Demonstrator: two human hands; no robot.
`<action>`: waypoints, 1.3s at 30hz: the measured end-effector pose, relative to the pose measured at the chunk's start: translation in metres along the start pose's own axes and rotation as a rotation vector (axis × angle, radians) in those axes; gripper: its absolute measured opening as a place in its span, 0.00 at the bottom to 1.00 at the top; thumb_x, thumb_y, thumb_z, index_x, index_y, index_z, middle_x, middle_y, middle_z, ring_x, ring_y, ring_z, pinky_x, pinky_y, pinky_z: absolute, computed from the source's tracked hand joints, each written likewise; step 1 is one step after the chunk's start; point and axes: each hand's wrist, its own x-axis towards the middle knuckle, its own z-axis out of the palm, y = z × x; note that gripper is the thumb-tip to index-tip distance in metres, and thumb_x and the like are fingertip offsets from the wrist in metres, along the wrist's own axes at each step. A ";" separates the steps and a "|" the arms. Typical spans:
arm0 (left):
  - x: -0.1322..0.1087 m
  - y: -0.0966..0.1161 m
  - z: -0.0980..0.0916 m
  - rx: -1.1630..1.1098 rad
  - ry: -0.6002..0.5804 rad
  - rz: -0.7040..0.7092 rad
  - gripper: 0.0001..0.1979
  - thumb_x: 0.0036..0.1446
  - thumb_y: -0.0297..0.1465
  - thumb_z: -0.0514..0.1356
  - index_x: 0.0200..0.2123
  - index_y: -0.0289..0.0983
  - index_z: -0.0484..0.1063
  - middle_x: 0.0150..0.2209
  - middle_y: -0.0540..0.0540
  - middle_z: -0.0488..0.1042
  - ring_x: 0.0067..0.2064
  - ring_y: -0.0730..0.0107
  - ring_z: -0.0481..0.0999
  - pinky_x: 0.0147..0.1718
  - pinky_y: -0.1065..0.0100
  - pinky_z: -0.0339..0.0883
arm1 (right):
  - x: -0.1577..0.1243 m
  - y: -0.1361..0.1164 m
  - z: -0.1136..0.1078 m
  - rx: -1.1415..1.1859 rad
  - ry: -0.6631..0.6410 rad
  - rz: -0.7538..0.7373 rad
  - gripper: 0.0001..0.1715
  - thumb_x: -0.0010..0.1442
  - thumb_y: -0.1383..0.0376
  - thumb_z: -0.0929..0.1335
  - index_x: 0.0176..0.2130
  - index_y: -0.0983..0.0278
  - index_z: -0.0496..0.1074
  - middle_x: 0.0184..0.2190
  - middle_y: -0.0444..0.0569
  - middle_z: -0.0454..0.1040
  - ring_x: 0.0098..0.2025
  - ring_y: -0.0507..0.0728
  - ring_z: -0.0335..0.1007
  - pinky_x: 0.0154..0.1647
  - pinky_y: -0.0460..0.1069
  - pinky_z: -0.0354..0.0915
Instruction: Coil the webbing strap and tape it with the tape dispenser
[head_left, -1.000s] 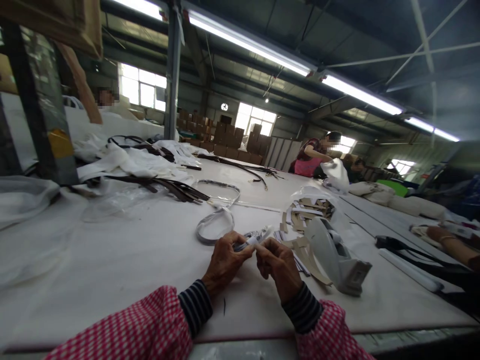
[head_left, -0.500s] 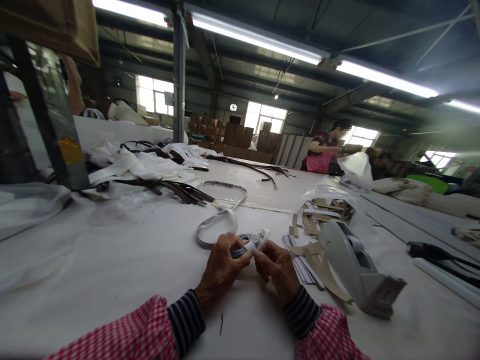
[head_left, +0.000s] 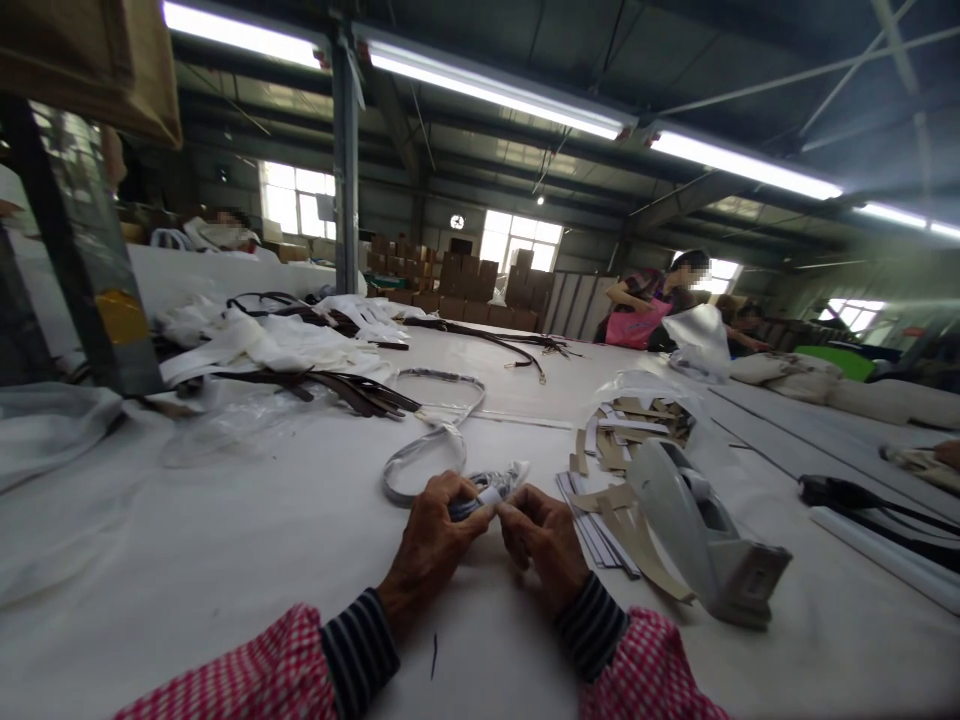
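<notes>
A broad white worktop (head_left: 247, 560) runs through a hall with tube lights (head_left: 495, 88) and stacked boxes (head_left: 465, 280). At its near side, the left hand (head_left: 431, 535) grips a grey coil (head_left: 501, 479); the right hand (head_left: 547, 540) pinches its white band (head_left: 489, 495). A tape dispenser (head_left: 686, 520) and card strips (head_left: 600, 535) crowd the right, a metal post (head_left: 112, 270) the left.

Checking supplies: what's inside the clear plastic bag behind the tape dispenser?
The clear plastic bag holds jumbled tan and white strips. Whatever lies beneath the top layer is covered, and the tape dispenser hides part of the near side.
</notes>
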 end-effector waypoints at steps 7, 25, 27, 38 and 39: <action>-0.001 0.003 -0.002 -0.016 -0.009 0.000 0.07 0.55 0.35 0.64 0.31 0.37 0.74 0.36 0.48 0.74 0.42 0.60 0.73 0.43 0.61 0.62 | -0.001 -0.001 0.003 -0.009 0.019 -0.028 0.20 0.52 0.53 0.74 0.24 0.63 0.65 0.12 0.38 0.63 0.13 0.46 0.51 0.13 0.42 0.49; -0.001 0.004 -0.003 -0.032 -0.020 -0.022 0.09 0.54 0.38 0.64 0.30 0.38 0.75 0.35 0.47 0.75 0.42 0.59 0.73 0.43 0.61 0.61 | 0.000 -0.003 0.002 0.009 0.006 0.015 0.19 0.51 0.55 0.73 0.23 0.62 0.63 0.12 0.38 0.63 0.12 0.45 0.49 0.13 0.42 0.45; -0.001 0.004 -0.003 -0.034 -0.022 -0.022 0.09 0.54 0.38 0.64 0.30 0.38 0.74 0.35 0.47 0.75 0.42 0.58 0.73 0.43 0.61 0.61 | 0.000 -0.003 0.001 0.016 0.001 0.027 0.19 0.51 0.56 0.73 0.23 0.63 0.63 0.12 0.38 0.63 0.13 0.45 0.49 0.12 0.42 0.46; -0.001 0.006 -0.003 -0.022 -0.022 -0.012 0.09 0.52 0.37 0.64 0.28 0.37 0.72 0.34 0.47 0.74 0.41 0.59 0.73 0.42 0.61 0.61 | 0.002 -0.001 -0.002 0.107 -0.007 0.125 0.17 0.47 0.58 0.73 0.22 0.63 0.64 0.12 0.38 0.63 0.11 0.45 0.49 0.11 0.41 0.43; -0.001 0.007 -0.003 -0.023 -0.023 -0.010 0.09 0.52 0.37 0.64 0.28 0.37 0.72 0.34 0.47 0.74 0.41 0.59 0.73 0.42 0.61 0.61 | 0.002 -0.001 -0.002 0.105 -0.005 0.124 0.17 0.47 0.58 0.73 0.22 0.63 0.64 0.12 0.38 0.63 0.11 0.45 0.49 0.11 0.41 0.43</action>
